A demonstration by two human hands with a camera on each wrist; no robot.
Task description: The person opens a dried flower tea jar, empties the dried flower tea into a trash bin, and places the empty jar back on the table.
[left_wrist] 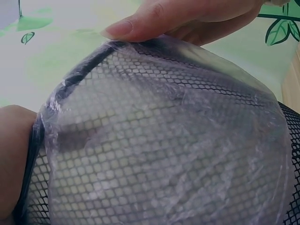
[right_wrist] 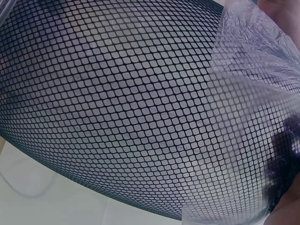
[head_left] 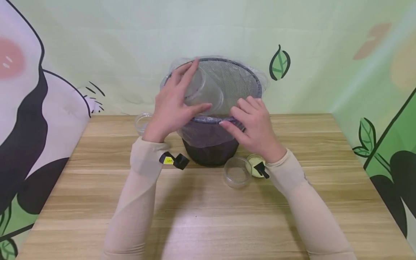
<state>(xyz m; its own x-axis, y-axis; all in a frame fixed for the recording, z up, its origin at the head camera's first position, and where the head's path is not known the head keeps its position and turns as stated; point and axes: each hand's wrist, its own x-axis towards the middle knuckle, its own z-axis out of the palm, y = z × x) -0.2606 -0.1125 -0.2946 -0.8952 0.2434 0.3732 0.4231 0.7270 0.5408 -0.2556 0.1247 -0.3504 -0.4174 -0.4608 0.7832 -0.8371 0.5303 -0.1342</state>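
A dark mesh wastebasket (head_left: 211, 153) stands towards the back of the table, lined with a thin clear plastic bag (head_left: 206, 136) that is folded over its rim. My left hand (head_left: 172, 103) holds a clear plastic jar (head_left: 211, 94) tilted in the mouth of the basket, thumb near the front rim and fingers spread up its left side. At the front right of the rim, my right hand (head_left: 255, 122) grips the edge, its thumb outside over the bag. Both wrist views look closely at the mesh (right_wrist: 117, 98) and the overhanging bag (left_wrist: 215, 122).
A round clear container (head_left: 237, 174) sits in front of the basket, beside a round pale-yellow piece (head_left: 256, 162) partly behind the right wrist. Another clear round container (head_left: 142, 122) is behind the left wrist. A printed cloth wall (head_left: 130, 54) rises behind the wooden table (head_left: 201, 224).
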